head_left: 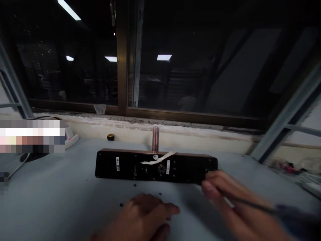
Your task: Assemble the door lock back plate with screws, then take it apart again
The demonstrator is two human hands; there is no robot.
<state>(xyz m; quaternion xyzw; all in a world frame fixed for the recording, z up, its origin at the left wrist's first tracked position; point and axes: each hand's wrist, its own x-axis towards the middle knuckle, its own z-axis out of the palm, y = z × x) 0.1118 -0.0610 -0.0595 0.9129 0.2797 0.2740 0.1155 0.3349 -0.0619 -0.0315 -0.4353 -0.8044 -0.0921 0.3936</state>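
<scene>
A long black panel (107, 165) with a copper-coloured rim, probably part of an electronic door lock, lies on the table. White labels and a pale strip (159, 158) are on its face. My right hand (235, 194) is closed around a thin dark rod-like tool (253, 205) at the panel's right end; the tool's tip is hidden by the fingers. In front of the panel, my left hand (147, 216) rests low over the table, fingers curled and thumb near the index finger. What it pinches, if anything, is unclear. Small dark bits (134, 185) lie between hand and panel.
A copper-coloured cylinder (155, 139) stands behind the panel. Farther back are a black-and-yellow roll (110, 137) and a clear plastic cup (100, 108) on the window ledge. A white power strip (72, 141) with cables is at left. Metal frame legs (278, 134) stand at both sides.
</scene>
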